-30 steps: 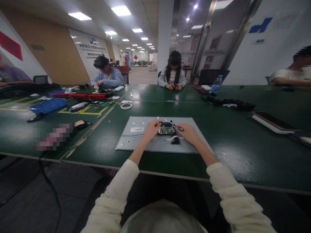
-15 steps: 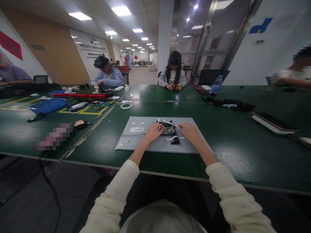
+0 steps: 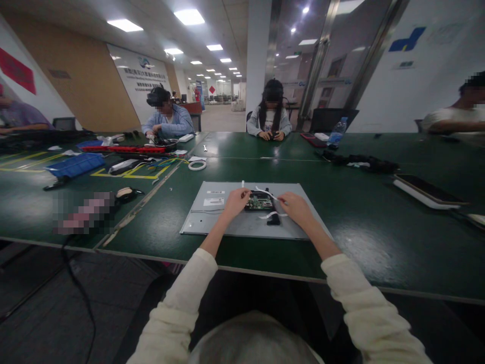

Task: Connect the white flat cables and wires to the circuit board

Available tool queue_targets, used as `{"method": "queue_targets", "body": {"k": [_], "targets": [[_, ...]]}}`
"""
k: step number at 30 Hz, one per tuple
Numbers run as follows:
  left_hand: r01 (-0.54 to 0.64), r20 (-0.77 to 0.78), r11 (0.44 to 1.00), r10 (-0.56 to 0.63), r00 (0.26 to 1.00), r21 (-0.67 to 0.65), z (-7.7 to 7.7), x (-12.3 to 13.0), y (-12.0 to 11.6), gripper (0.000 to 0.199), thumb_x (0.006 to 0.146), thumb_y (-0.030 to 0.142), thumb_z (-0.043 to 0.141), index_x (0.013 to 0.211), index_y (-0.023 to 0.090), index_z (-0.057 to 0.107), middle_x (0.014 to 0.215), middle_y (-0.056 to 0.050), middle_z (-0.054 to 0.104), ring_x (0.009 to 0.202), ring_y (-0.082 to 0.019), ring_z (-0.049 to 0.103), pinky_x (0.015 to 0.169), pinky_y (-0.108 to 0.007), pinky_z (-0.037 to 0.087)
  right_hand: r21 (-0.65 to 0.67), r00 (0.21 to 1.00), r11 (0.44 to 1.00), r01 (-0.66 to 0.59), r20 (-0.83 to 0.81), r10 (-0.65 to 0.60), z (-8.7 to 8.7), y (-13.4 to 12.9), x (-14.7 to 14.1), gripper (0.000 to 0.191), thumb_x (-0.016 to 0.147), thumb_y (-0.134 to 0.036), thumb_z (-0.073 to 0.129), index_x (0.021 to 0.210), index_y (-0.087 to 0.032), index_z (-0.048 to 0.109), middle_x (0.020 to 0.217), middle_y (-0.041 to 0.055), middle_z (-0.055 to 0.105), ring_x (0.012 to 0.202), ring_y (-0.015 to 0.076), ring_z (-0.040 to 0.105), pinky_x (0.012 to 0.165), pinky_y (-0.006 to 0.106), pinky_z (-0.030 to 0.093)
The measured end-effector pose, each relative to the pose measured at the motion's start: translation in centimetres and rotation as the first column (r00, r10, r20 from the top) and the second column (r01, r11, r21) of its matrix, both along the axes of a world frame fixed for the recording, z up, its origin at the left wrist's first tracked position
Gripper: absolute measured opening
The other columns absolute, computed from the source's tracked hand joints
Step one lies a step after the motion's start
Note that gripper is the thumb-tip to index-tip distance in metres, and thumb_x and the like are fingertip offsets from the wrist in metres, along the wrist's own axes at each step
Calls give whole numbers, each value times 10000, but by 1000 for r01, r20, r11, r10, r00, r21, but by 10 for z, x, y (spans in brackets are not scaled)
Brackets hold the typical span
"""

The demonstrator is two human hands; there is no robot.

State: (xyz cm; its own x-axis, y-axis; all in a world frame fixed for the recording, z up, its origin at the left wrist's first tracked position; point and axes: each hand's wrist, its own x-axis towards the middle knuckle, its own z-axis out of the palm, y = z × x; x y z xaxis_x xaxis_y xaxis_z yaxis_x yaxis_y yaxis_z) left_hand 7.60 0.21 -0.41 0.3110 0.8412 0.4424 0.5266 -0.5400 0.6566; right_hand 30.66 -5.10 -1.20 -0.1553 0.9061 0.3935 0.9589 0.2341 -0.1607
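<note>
So I've got both hands out over the big panel [image 3: 200, 222], which lies flat on the green table [image 3: 379, 222], grey back up, near side of the scene. The circuit board [image 3: 259, 203] sits in its black frame around the middle of that panel, right between my hands.

Left hand [image 3: 237, 202] comes in from the near left, forearm angled up and inward, wrist pretty straight, back of the hand showing. Thumb and fingertips are drawn together at the left edge of the board; too small to tell whether anything's between them. A short white strip [image 3: 243, 184] pokes up just beyond those fingers.

Right hand [image 3: 294, 205] mirrors it from the near right, knuckles up, fingers curled, thumb and index pinching the right end of a white ribbon cable [image 3: 265, 191] that arcs over the far right part of the board. Both sleeves are bunched up on the forearms, clear of the panel.

Nearer me, a second white ribbon [image 3: 267, 217] lies by a small black piece [image 3: 273, 220], just below the board. Off to the far left there's a roll of tape [image 3: 197, 165] on the table, and a water bottle [image 3: 336, 132] at the far right.
</note>
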Motion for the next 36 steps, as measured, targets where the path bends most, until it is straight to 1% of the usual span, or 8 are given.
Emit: {"method": "queue_targets", "body": {"k": [4,10,16,22,27,31,33,36], "targets": [[35,-37,999,-34,999,11,-2,-1,-1,187,759,237,510,846,184,668,667,-18,606,607,-144,514,650,-255,412,-2,1000,1000,15,7,-15,0,0,0,207,834,-212,452,899,-188,648,920,63,632,859,175,564,762,262,393],[165,-177,985,-154,972,49,-4,1,-7,191,753,195,518,900,164,637,829,-49,620,735,-159,544,749,-279,420,-5,1000,1000,26,1,-26,3,-3,-2,211,833,-209,446,894,-186,646,921,64,629,841,171,562,739,260,390],[161,-181,986,-152,972,36,-3,2,-7,212,765,210,522,945,159,623,877,-60,615,797,-172,551,785,-298,423,0,998,998,68,7,-68,1,-4,-3,209,826,-209,446,883,-186,647,919,68,629,830,175,560,714,261,386],[154,-198,988,-146,969,27,-3,2,-7,215,772,202,513,959,162,613,909,-52,616,824,-166,553,806,-296,424,-46,997,996,71,0,-71,0,-3,-2,224,810,-189,445,921,-167,638,939,73,625,877,176,554,785,264,390],[166,-236,986,-157,959,22,-3,1,-5,226,785,216,497,975,158,604,912,-53,616,832,-165,553,800,-288,429,-31,996,999,17,-82,-20,-2,-2,-2,336,748,-171,489,1068,-154,588,1089,84,579,980,185,525,882,285,384],[172,-237,985,-162,958,21,-4,1,-4,229,787,220,498,981,159,603,927,-53,617,835,-164,553,799,-283,429,-16,995,999,-36,-95,35,-4,1,1,402,738,-183,496,1135,-150,550,1150,97,547,1059,212,487,941,336,367],[172,-234,985,-161,959,25,-5,1,-4,229,788,222,500,981,157,604,936,-55,617,843,-165,553,804,-283,427,3,993,998,-63,-97,64,-4,5,2,416,747,-168,478,1158,-149,536,1177,98,533,1088,217,471,960,358,359],[168,-225,985,-158,961,27,-6,1,-4,227,782,219,510,975,152,607,935,-57,618,851,-165,553,810,-281,425,18,986,989,-146,-77,147,-2,15,2,410,796,-130,399,1184,-153,531,1208,89,520,1116,204,458,986,366,341]]}}
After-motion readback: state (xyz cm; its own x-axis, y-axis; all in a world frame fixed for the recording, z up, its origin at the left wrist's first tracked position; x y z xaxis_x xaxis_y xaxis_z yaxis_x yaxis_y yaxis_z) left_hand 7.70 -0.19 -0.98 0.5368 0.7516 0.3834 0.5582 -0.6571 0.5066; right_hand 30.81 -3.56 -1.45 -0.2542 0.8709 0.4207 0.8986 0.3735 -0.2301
